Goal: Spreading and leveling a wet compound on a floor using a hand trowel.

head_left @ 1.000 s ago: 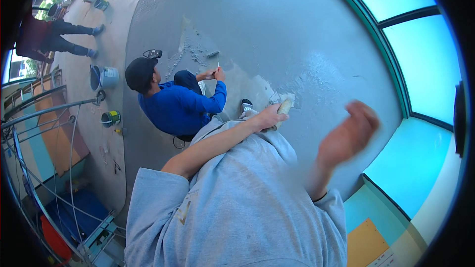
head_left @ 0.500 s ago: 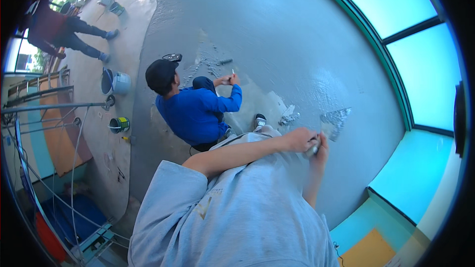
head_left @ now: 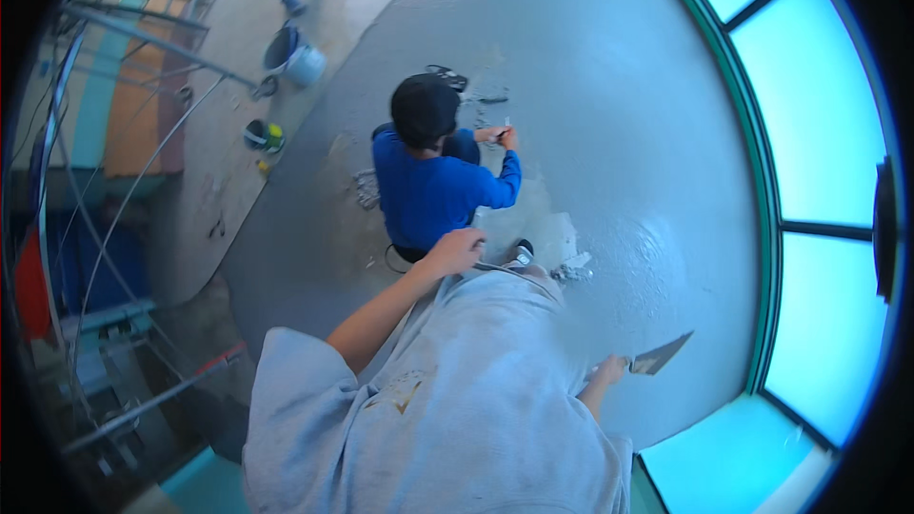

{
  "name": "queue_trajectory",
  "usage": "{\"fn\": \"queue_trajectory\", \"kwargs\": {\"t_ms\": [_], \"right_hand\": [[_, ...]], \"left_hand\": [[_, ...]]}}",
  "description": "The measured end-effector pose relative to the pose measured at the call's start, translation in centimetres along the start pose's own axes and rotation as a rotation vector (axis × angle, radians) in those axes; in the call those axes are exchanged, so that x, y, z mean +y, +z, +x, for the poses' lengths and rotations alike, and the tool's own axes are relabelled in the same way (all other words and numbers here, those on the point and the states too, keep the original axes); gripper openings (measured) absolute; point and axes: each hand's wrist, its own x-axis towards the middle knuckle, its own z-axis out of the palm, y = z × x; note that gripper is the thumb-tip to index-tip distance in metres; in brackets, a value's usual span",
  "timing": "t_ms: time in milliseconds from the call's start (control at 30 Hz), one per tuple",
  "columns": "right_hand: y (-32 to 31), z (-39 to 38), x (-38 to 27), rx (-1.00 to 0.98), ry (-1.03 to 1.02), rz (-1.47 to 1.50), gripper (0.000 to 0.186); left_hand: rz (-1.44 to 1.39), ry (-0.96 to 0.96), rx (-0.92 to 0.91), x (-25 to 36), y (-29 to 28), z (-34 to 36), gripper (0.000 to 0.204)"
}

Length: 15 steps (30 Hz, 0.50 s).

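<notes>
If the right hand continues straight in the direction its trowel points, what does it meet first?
The right hand points its flat metal trowel toward the green frame; only smooth grey plastered surface lies between. Depth is unclear.

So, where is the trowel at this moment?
In the head view, the trowel is in the right hand, low on the right, over the grey floor near the turquoise wall.

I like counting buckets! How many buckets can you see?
2: a blue-grey bucket on the pale floor at upper left, and a small yellow-green one below it. Others may be hidden.
</notes>
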Motion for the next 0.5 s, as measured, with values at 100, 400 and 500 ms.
{"fn": "queue_trajectory", "kwargs": {"t_ms": [100, 400, 500], "right_hand": [[-0.1, 0.8, 2.7, -0.107, 0.269, 0.297, 0.023], [1.4, -0.8, -3.2, -0.297, -0.177, 0.271, 0.019], [3.8, 9.0, -0.3, -0.412, 0.117, 0.187, 0.021]], "left_hand": [[-0.059, -0.302, 0.074, -3.9, -1.8, -7.3, 0.021], [-0.649, -0.398, -0.052, -5.2, 4.5, -18.7, 0.07], [-0.679, -0.322, -0.081, -6.0, 5.0, -17.5, 0.072]]}}
